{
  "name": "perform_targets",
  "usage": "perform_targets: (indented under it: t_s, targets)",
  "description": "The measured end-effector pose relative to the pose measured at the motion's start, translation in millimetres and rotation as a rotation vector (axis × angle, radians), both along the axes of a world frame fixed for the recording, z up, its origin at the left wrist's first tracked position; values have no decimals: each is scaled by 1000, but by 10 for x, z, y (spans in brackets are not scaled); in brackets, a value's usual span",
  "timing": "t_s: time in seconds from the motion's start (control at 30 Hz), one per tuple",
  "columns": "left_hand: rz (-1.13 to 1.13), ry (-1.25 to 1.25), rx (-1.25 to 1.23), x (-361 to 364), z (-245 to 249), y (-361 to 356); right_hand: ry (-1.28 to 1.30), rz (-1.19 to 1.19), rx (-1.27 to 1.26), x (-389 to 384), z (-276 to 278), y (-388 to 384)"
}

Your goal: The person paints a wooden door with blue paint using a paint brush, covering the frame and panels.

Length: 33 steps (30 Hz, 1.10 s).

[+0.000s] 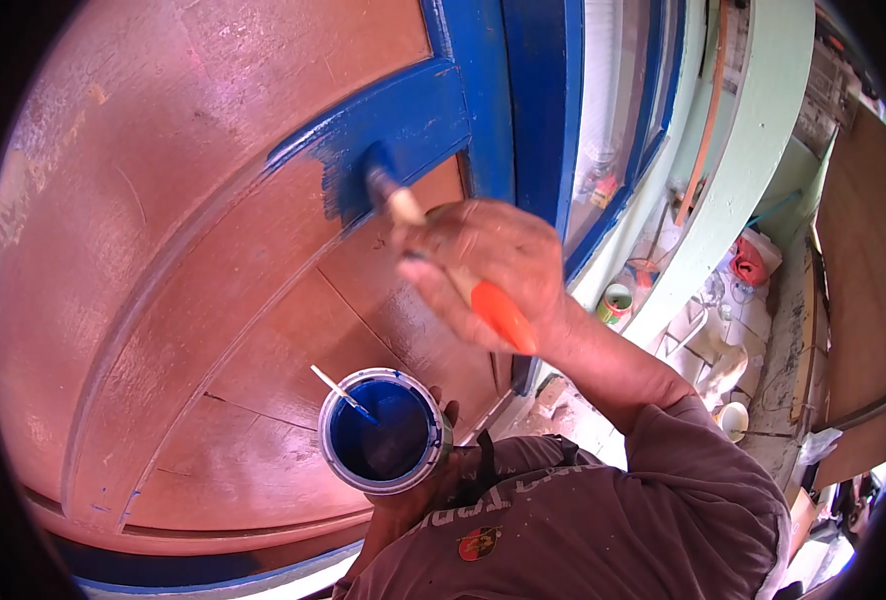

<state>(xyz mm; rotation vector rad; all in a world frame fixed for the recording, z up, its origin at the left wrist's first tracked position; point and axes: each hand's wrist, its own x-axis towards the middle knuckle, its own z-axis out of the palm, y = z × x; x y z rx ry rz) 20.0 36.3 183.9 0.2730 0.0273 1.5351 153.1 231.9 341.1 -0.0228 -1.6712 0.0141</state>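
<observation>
My right hand point(488, 255) is closed around a paintbrush point(400, 200) with an orange handle end. The brush's dark bristles press on a wooden door point(253, 350), where fresh blue paint meets bare reddish brown. Below, my left hand point(448, 425) grips an open can of blue paint point(395, 376) from its far side; most of its fingers are hidden behind the can. A thin white stick point(329, 380) leans in the can, its lower end coated blue.
A blue door frame point(538, 110) and a window point(608, 120) stand beside the door. Right of a pale green post point(743, 170), cups, a red bundle point(748, 262) and other clutter lie on the floor. A brown board point(863, 270) leans at the far right.
</observation>
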Motion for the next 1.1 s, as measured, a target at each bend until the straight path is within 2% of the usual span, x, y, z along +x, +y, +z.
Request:
perform_targets:
  t_s: [0.03, 0.1, 0.17, 0.23, 0.3, 0.4, 0.47, 0.57, 0.63, 0.7, 0.83, 0.93, 1.03, 1.1]
  targets:
    - [-18, -8, 18, 2, 12, 17, -25, 73, -3, 25, 15, -48]
    - [126, 319, -77, 2, -45, 11, -75, 220, -8, 63, 68, -114]
    - [195, 465, -129, 19, -81, 24, -62, 321, 34, 69, 87, -21]
    - [188, 450, -136, 37, -86, 46, -28, 354, 65, 98, 46, 263]
    - [182, 471, -146, 34, -91, 62, -36, 233, -8, 268, 93, 440]
    - [237, 774, -188, 52, -61, 77, -31, 138, -50, 437, 124, 650]
    - [230, 791, -150, 72, -81, 85, -27, 70, -73, 543, 150, 725]
    - [135, 387, -59, 74, -177, 83, 57, 5, -185, 599, 170, 807]
    - [74, 84, -101, 142, -141, 62, 99, -23, -270, 618, 236, 780]
    - [95, 140, -90, 157, -138, 53, 115, -37, -383, 660, 321, 728]
    - [124, 145, -87, 175, -156, 29, 126, -255, -58, 708, 427, 719]
    - [139, 144, -89, 189, -163, 20, 133, -254, -3, 754, 473, 726]
    - [153, 155, -97, 211, -142, 33, 5, -116, 90, 503, 456, 647]
    - [164, 165, -97, 219, -143, 41, -18, 23, 34, 407, 449, 517]
